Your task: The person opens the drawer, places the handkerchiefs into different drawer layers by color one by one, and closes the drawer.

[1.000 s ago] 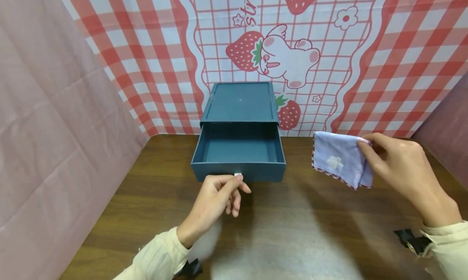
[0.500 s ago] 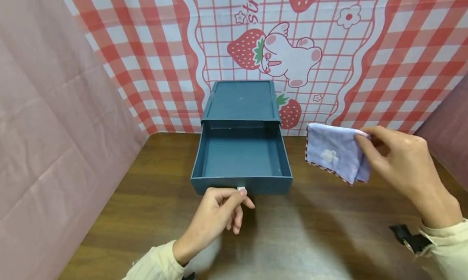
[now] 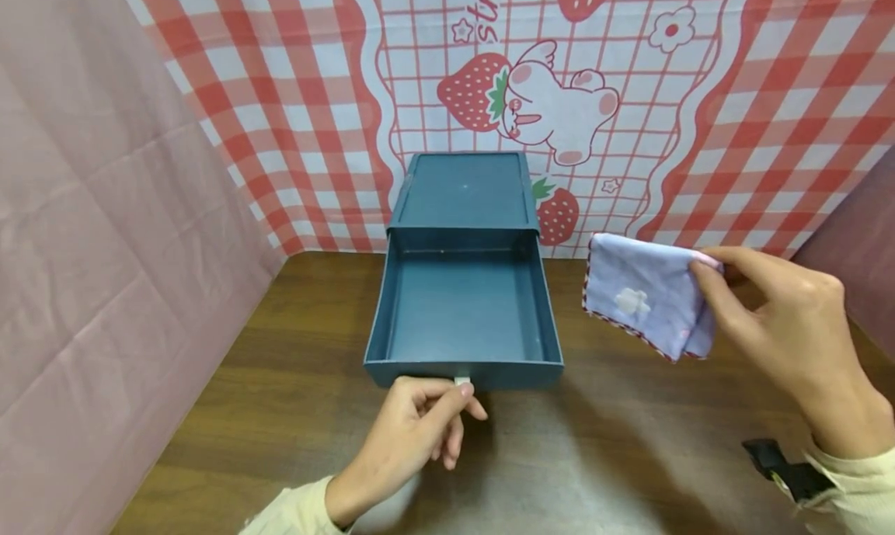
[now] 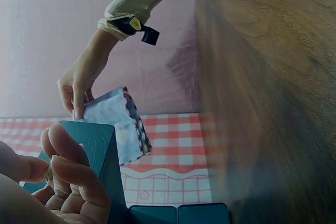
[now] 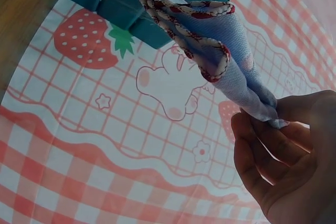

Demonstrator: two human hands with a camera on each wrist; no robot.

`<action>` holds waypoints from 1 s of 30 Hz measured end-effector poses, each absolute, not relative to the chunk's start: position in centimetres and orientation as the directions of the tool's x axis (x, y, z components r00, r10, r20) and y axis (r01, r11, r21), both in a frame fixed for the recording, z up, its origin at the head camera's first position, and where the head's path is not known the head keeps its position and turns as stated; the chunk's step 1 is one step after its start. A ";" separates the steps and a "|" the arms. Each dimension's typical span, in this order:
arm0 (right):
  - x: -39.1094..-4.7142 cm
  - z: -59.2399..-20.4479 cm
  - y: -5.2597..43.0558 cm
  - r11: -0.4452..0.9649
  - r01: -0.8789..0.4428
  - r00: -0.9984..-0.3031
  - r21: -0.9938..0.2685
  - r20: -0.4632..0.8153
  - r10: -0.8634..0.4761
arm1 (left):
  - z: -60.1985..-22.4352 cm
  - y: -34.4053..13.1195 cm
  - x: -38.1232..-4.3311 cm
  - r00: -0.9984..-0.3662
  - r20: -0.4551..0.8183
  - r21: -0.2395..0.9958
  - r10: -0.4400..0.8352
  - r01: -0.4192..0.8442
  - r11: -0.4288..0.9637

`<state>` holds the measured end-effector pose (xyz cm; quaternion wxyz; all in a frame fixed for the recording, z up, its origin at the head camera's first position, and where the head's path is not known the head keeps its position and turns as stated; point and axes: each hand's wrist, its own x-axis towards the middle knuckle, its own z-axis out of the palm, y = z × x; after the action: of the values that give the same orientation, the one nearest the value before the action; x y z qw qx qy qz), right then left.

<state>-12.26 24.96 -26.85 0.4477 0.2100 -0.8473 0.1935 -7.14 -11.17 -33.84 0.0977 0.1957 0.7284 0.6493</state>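
Observation:
A blue-green drawer (image 3: 461, 310) is pulled far out of its box (image 3: 464, 189), and nothing lies inside it. At the drawer's front, my left hand (image 3: 419, 426) pinches a small white pull tab (image 3: 462, 380) between thumb and index finger. My right hand (image 3: 790, 333) holds a folded lavender handkerchief (image 3: 646, 294) by its upper corner, in the air to the right of the drawer. The cloth has a white flower patch and a red-and-white edging. In the right wrist view the handkerchief (image 5: 231, 61) shows several folded layers, pinched at one end.
A brown wooden table (image 3: 280, 411) bears the box. Behind it hangs a red-and-white checked cloth (image 3: 315, 116) with strawberry prints, close to the box's back. A pink cloth (image 3: 126, 248) hangs along the left side.
My left hand has drawn the drawer further out toward me. The right hand, still holding the handkerchief, rose slightly and moved left, then shifted a little back to the right.

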 end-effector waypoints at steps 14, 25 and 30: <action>-11.6 -26.5 24.7 0.835 -0.529 -0.493 -0.153 0.856 -0.156 | -34.4 -11.1 -6.9 -0.915 0.132 0.968 0.382 0.202 0.147; -11.2 -26.0 24.4 0.823 -0.547 -0.475 -0.150 0.866 -0.158 | -34.5 -12.0 -6.9 -0.918 0.114 0.959 0.379 0.201 0.198; -11.0 -25.8 24.3 0.828 -0.541 -0.473 -0.146 0.867 -0.156 | -34.5 -11.9 -6.9 -0.916 0.105 0.960 0.388 0.195 0.199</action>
<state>-11.00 24.27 -25.82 0.4690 0.2092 -0.8332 0.2052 -6.93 -11.94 -34.51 0.0800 0.1892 0.7702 0.6039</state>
